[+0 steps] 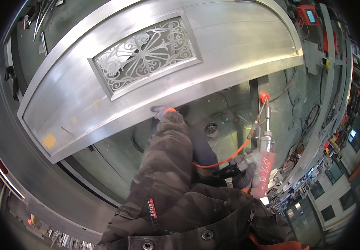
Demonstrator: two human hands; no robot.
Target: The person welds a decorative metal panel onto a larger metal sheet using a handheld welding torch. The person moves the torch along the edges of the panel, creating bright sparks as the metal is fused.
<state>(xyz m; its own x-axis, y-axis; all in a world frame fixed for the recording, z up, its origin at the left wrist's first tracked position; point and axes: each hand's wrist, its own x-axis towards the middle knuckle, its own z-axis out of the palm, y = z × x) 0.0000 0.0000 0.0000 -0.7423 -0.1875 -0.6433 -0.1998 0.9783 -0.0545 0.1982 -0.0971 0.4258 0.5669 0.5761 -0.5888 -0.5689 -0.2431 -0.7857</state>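
A large silver metal door panel (225, 46) with an arched far edge stretches across the view. Set into it is a rectangular grille (143, 55) of scrolled metalwork. In a grey glove with an orange cuff, my left hand (163, 111) is closed on the panel's near edge; most of its fingers are hidden. My right hand (243, 170), also gloved, is wrapped round a long metal-necked power tool (265, 143), apart from the panel. Clear plastic covers the tool's red grip, and an orange hose (240, 149) runs from it. Near its far tip is a round red piece (264, 97).
A drain-like round opening (211, 130) shows in the green surface below the panel. Dark cables (297, 109) trail at the right. A red machine with a lit screen (310, 16) stands at the far right. Metal offcuts (42, 18) lie at the far left.
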